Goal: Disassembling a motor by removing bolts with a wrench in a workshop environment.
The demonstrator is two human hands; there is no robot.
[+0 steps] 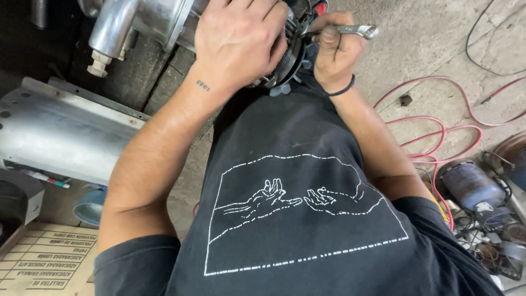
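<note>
My left hand (pixel 238 41) lies closed over a round metal machine part (pixel 290 55) at the top of the view, gripping it and hiding most of it. My right hand (pixel 334 46) is just to its right, fingers wrapped around a shiny steel wrench (pixel 359 30) whose head points right while its other end reaches into the part. A black band circles my right wrist. My black shirt with a white line drawing fills the lower middle.
A polished metal cylinder (pixel 112 27) and a grey sheet-metal housing (pixel 66 131) are at the left. A cardboard box (pixel 44 266) and a blue cup (pixel 90 205) lie lower left. Red hoses (pixel 438 131) loop across the concrete floor at the right, beside a blue motor (pixel 474 186) and scrap parts.
</note>
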